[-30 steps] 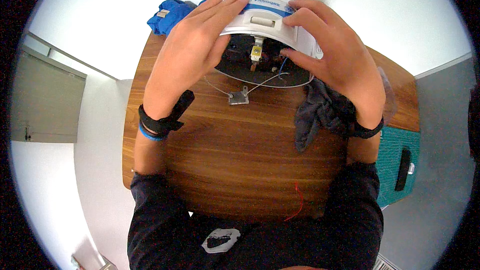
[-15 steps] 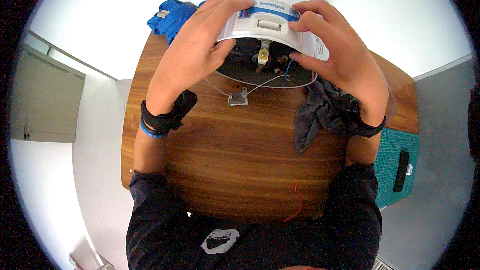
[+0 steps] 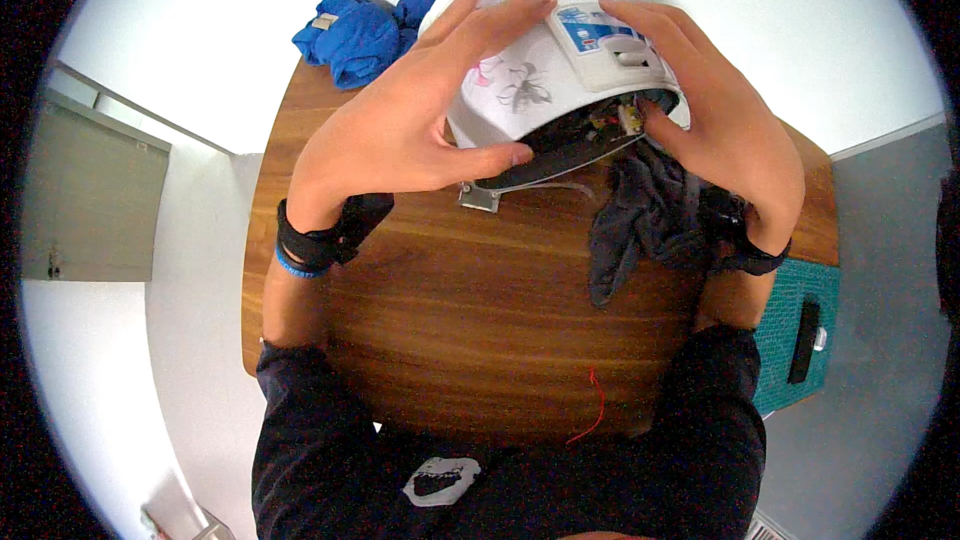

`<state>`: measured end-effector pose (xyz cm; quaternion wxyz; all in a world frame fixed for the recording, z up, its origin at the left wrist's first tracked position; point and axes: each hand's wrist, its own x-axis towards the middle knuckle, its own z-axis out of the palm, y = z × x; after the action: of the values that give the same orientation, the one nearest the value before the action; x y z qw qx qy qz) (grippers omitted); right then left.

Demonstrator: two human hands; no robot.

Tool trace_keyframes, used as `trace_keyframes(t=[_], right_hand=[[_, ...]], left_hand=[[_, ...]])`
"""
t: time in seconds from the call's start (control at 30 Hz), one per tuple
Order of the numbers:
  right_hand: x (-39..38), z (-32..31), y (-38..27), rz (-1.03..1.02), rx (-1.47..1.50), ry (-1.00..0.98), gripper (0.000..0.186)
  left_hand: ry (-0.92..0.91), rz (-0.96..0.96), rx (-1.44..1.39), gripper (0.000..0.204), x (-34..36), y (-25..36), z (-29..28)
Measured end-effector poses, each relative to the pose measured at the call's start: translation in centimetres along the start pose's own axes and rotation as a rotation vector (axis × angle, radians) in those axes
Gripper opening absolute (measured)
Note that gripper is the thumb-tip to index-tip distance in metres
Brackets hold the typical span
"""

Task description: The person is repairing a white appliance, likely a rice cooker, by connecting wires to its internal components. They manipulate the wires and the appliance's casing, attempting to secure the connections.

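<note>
A white rice cooker point(image 3: 555, 80) with a flower print and a blue-and-white control panel point(image 3: 588, 28) lies tipped at the table's far side, its open underside facing me. My left hand point(image 3: 390, 130) grips its left part, fingers on top and thumb at the lower rim. On the right, my right hand point(image 3: 720, 110) holds the panel side, the thumb reaching into the opening. Inside the dark underside point(image 3: 570, 145), a small yellowish part and some wiring show partly. Just below the rim, a small metal bracket point(image 3: 480, 198) rests on the wood beside a pale wire.
A crumpled dark cloth point(image 3: 640, 225) lies below my right hand. Bunched blue fabric point(image 3: 355, 45) sits at the far left. A thin red wire point(image 3: 602, 400) lies near the front edge. At the right are a green cutting mat point(image 3: 775, 340) and a black bar-shaped object point(image 3: 803, 345).
The rice cooker has turned, its panel swinging to the right and the flower print coming into view. My left thumb has moved right along the rim; both hands keep hold.
</note>
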<state>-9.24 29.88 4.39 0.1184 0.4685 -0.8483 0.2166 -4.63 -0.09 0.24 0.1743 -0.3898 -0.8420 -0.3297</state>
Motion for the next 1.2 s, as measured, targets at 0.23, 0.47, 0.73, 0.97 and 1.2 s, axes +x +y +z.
trace_keyframes(t=[0.23, 0.47, 0.73, 0.97, 1.2], right_hand=[[0.4, 0.0, -2.2, -0.110, 0.025, -0.031, 0.079], [1.5, 1.4, -1.4, -0.070, -0.168, 0.142, 0.060], [2.2, 2.9, -1.8, -0.128, -0.382, 0.320, 0.044], [1.9, 3.2, -1.4, -0.169, -0.496, 0.344, 0.049], [1.8, 2.9, 0.1, -0.280, -0.587, 0.345, 0.052]], left_hand=[[0.047, -0.088, 0.197, 0.110, -0.6, 0.4, 0.6], [0.070, -0.068, 0.397, 0.084, -0.2, 2.2, -0.3], [0.042, -0.083, 0.394, 0.067, -0.6, 3.1, -1.2], [0.034, -0.106, 0.395, 0.069, -0.6, 3.2, -1.1], [0.098, -0.054, 0.419, 0.072, -0.9, 2.9, -0.2]])
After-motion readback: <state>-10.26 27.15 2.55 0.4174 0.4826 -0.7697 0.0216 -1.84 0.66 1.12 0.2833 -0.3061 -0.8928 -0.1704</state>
